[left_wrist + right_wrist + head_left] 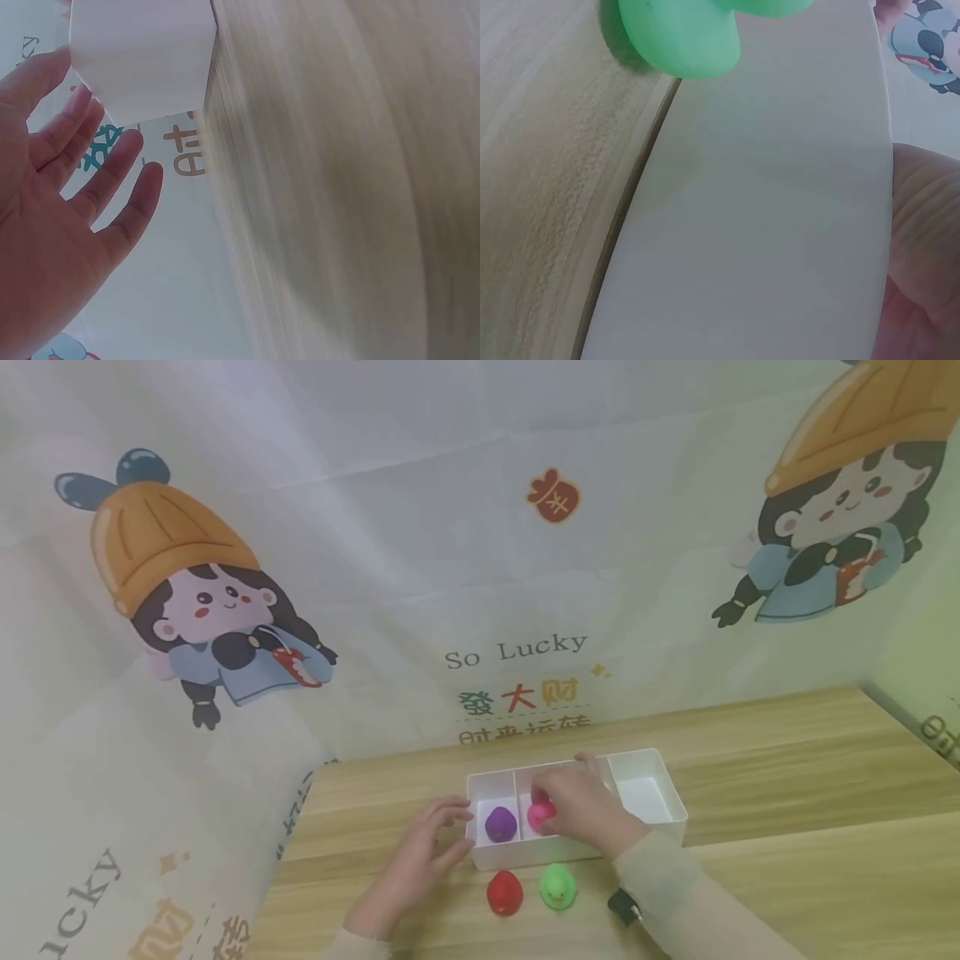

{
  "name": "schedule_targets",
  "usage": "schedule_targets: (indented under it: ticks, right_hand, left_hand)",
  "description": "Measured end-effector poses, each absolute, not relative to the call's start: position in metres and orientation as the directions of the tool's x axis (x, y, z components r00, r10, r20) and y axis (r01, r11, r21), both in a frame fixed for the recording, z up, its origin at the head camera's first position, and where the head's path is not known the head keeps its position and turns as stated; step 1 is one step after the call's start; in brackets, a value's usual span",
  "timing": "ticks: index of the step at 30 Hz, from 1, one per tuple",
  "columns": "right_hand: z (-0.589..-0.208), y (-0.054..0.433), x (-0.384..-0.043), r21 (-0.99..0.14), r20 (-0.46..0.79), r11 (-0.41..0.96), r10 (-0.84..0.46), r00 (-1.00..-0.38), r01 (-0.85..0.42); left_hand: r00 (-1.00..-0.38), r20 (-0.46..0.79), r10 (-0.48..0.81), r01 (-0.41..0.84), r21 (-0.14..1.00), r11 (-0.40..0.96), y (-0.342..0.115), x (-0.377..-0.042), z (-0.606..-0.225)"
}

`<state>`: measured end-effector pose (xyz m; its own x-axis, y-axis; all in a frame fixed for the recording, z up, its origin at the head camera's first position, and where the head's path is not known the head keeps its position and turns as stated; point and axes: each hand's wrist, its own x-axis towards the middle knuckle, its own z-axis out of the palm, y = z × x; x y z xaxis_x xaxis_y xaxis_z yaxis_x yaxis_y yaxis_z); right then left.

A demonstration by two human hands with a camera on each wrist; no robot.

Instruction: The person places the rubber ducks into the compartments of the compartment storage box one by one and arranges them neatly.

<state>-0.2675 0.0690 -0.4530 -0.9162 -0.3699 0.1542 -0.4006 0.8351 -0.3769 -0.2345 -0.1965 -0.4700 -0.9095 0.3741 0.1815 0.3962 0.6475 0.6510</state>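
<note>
A white box split into compartments stands on the wooden table. In its left compartment sits a purple toy duck. My right hand reaches into the middle compartment and pinches a pink toy duck; its fingertips are partly hidden. At the box's left end is my left hand, its fingers loosely spread, with the thumb against the white end wall in the left wrist view. In front of the box are a red toy duck and a green toy duck.
The box's right compartment shows a bare floor. A small black object lies by the right sleeve. Behind the table hangs a pale cloth printed with cartoon figures and lettering.
</note>
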Motion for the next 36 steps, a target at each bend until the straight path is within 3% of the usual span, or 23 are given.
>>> schedule_targets:
  ticks: [10,23,29,36]
  right_hand:
    - [-0.46,0.07,-0.27,-0.403,0.167,0.818,-0.375,-0.912,-0.41]
    - [-0.471,0.089,-0.252,-0.46,0.385,0.726,-0.355,-0.852,-0.511]
    - [-0.474,0.094,-0.241,-0.44,0.539,0.672,-0.333,-0.774,-0.595]
    - [-0.472,0.097,-0.228,-0.471,0.557,0.643,-0.314,-0.769,-0.604]
  left_hand:
    - [-0.91,0.175,0.375,0.392,0.658,0.643,-0.196,-0.234,-0.469]
    - [-0.91,0.174,0.376,0.391,0.662,0.639,-0.195,-0.233,-0.467]
    - [-0.91,0.173,0.377,0.39,0.667,0.636,-0.194,-0.232,-0.467]
    - [-0.912,0.168,0.373,0.384,0.668,0.638,-0.194,-0.233,-0.466]
